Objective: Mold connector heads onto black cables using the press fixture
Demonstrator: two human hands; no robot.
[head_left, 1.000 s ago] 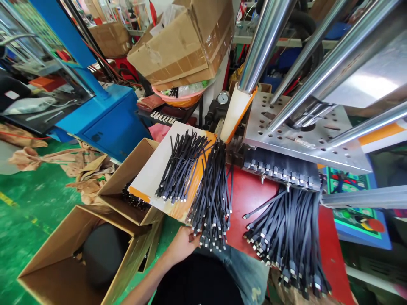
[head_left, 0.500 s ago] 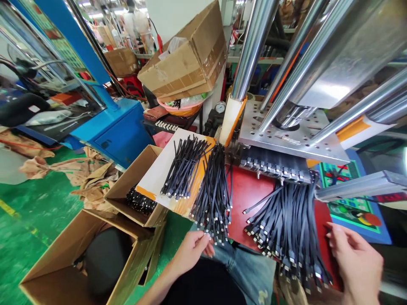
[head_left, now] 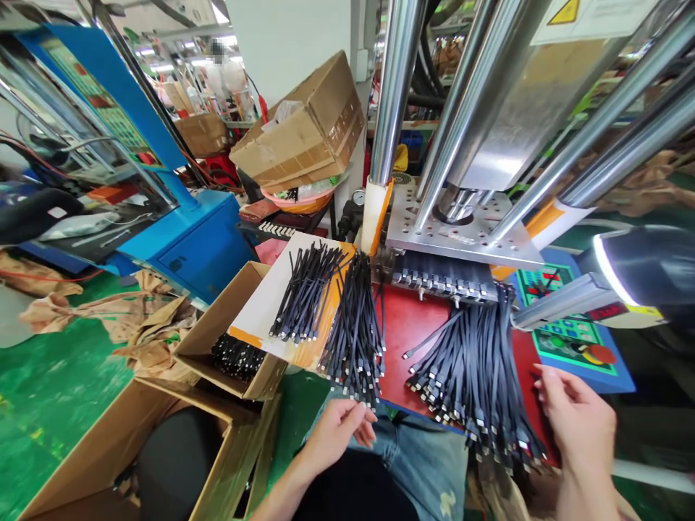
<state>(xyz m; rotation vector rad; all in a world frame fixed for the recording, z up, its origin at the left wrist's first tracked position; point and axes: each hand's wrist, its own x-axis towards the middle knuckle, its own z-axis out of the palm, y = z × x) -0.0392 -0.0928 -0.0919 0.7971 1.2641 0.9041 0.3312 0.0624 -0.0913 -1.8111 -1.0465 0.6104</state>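
My left hand (head_left: 341,432) hovers just below the connector ends of a bundle of black flat cables (head_left: 355,325), its fingers loosely curled and apart, with no cable visible in it. To the right, my right hand (head_left: 578,412) is beside a larger fan of black cables (head_left: 472,376), open, fingers half bent and holding nothing visible. That fan hangs out of a metal clamp bar (head_left: 442,278) beneath the press plate (head_left: 461,235) and spreads over a red board (head_left: 402,311). Another cable bundle (head_left: 307,289) lies on a white cardboard sheet (head_left: 255,307).
A control panel (head_left: 570,325) with a red button and a lamp (head_left: 641,268) stand at right. Steel press columns (head_left: 399,94) rise behind. Open cartons (head_left: 239,416) sit low at left, one holding cables. A tilted box (head_left: 304,137) rests on a basin (head_left: 304,201).
The view has shifted, so the press and cables appear further left. My left hand has dropped slightly away from the cable ends. My right hand stays beside the fan.
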